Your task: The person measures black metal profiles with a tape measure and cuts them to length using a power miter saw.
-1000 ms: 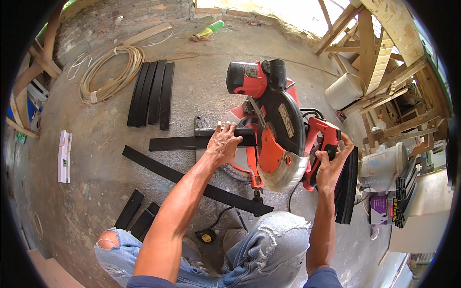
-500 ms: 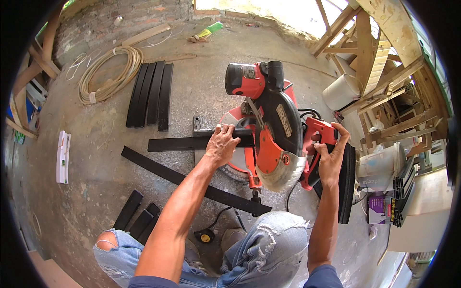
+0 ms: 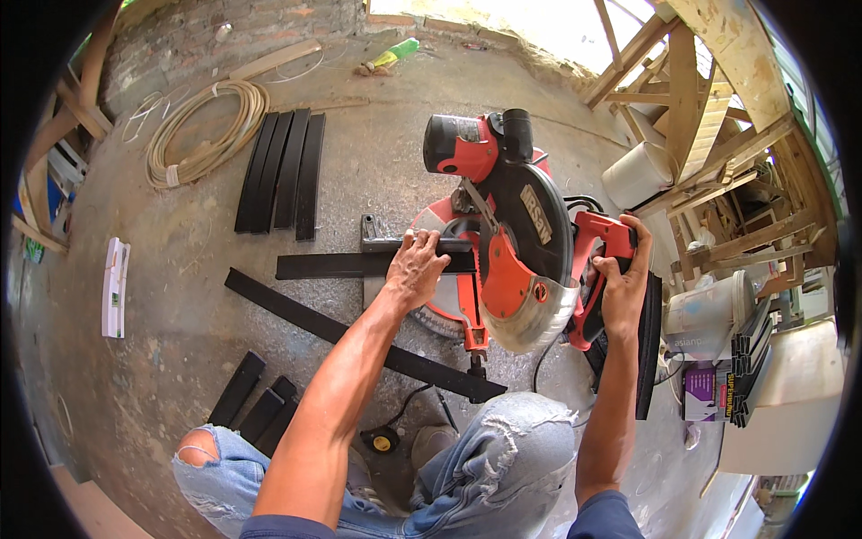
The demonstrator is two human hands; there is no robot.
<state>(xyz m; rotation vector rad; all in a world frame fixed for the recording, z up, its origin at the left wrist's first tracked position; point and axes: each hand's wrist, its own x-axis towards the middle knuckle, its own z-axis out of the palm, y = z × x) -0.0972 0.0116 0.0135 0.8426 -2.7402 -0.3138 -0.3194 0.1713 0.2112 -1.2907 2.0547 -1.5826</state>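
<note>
A red and black miter saw (image 3: pixel 525 216) stands on the floor before me, its head raised above the base. My right hand (image 3: pixel 624 287) is closed around its red handle (image 3: pixel 588 314), fingers over the top. Across the saw base lies a black strip (image 3: pixel 332 266), reaching out to the left. My left hand (image 3: pixel 417 268) grips it against the grey metal fence (image 3: pixel 382 242), left of the blade guard (image 3: pixel 530 314). The strip's right end sits near the blade slot. A longer black strip (image 3: pixel 305 310) lies slantwise on the floor, partly under my left forearm.
Several black strips (image 3: pixel 283 171) lie beside a coiled hose (image 3: pixel 202 135). Shorter black pieces (image 3: pixel 238 388) and a tape measure (image 3: pixel 382 439) are near my legs. More black lengths (image 3: pixel 648 359), buckets (image 3: pixel 709 310) and a wooden frame (image 3: pixel 718 153) stand right. White strips (image 3: pixel 115 287) lie left.
The saw head has tipped up and back slightly, my right hand moving with the handle. My left hand and the strip under it stay in place on the saw.
</note>
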